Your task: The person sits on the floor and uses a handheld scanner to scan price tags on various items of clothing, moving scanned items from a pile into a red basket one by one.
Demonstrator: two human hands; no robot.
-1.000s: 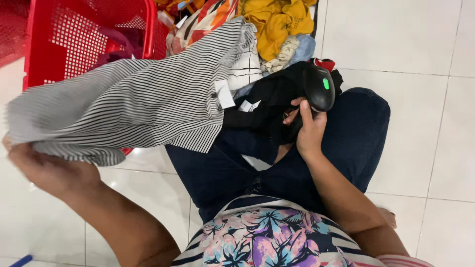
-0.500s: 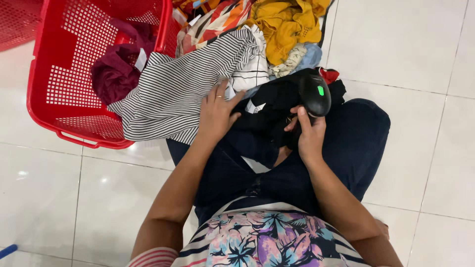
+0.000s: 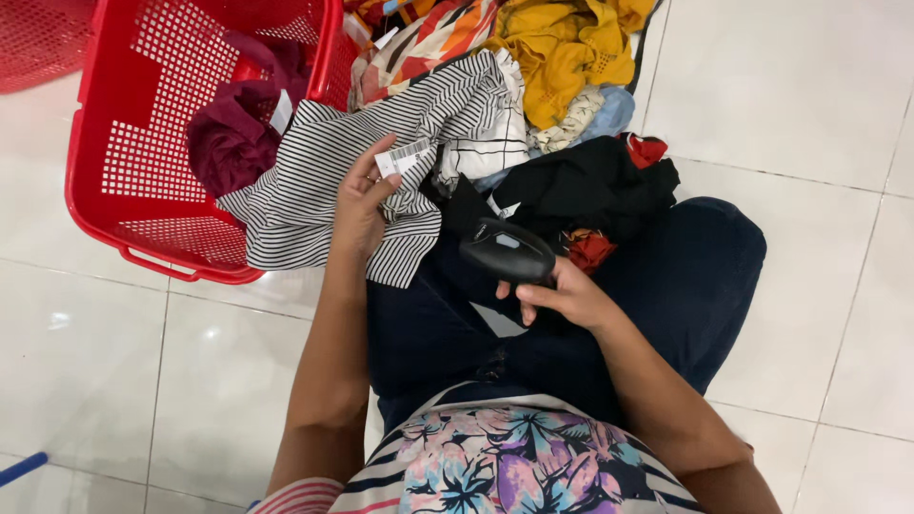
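At frame centre the left hand (image 3: 360, 205) pinches a white tag (image 3: 402, 158) on the striped garment (image 3: 381, 162) draped over the red basket (image 3: 95, 205). Lower right of it, the right hand (image 3: 562, 297) has its fingers closed around a black scanner (image 3: 507, 252). This looks like the tag-reading step, which calls for the scanner's nose to face the tag.

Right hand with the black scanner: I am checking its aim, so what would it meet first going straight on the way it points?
Likely the white tag pinched in the left hand, over the striped garment; depth is unclear.
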